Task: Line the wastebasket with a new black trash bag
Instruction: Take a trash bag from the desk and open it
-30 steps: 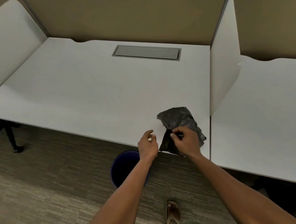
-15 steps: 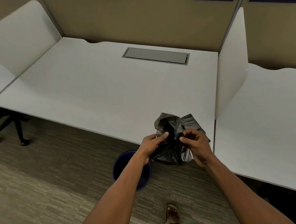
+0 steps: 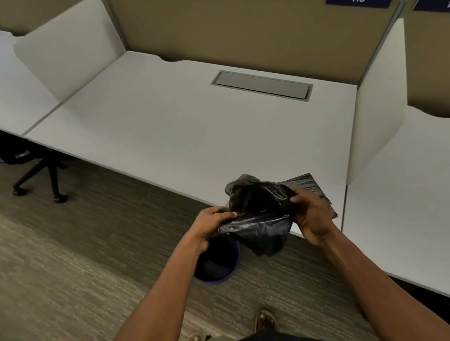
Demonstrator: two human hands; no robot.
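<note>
A crumpled black trash bag (image 3: 261, 216) hangs in the air over the front edge of the white desk (image 3: 176, 136). My left hand (image 3: 210, 225) pinches its left side and my right hand (image 3: 312, 218) grips its right side, stretching the plastic between them. A dark blue round wastebasket (image 3: 219, 264) stands on the carpet below, partly hidden by my left wrist and the bag. Under my right hand, folded black bags (image 3: 312, 186) lie flat on the desk.
White divider panels (image 3: 378, 117) flank the desk, with a neighbouring desk (image 3: 415, 220) to the right. A grey cable hatch (image 3: 262, 85) sits near the back. An office chair base (image 3: 40, 174) stands on the carpet at left. My sandalled feet (image 3: 264, 320) are near the basket.
My right hand lifted the bag off the desk. My left hand, empty a second ago, now grips it too, and both hands have pulled it apart above the wastebasket.
</note>
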